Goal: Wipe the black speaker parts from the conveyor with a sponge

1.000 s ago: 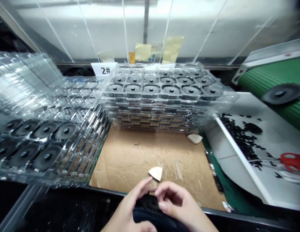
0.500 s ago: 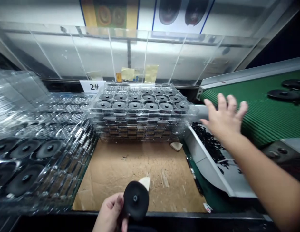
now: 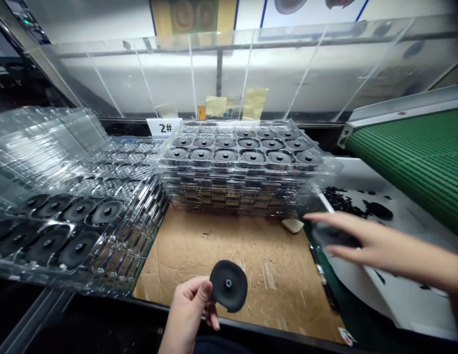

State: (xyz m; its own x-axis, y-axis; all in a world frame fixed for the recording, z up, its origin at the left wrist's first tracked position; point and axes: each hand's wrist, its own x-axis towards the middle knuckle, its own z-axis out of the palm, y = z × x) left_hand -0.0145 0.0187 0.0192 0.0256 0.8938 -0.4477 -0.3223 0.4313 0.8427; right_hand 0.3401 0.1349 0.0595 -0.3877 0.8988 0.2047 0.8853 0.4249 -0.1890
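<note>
"What's on my left?"

"Clear trays (image 3: 145, 236), with black discs in their pockets. Further right, your left hand (image 3: 190, 307) pinches one black disc (image 3: 229, 292) at its left edge, thumb and fingers closed. That disc is above the near part of the cardboard (image 3: 177, 255), its small centre stub facing you."

"How should I hold it?"

"By the rim, lightly, I'd say. It looks thin enough to bend, and an edge pinch leaves the face and stub in plain sight."

"And on my right?"

"A pale wedge (image 3: 292, 225) lies near the cardboard's far right corner. Just right of it, your right hand (image 3: 365, 236) is over the white bin (image 3: 409, 211), thumb and fingers parted around a dark blur; I can't tell whether you have hold of anything. Better to clear the bin's edge on the way across. Behind is the green belt (image 3: 409, 142)."
</note>
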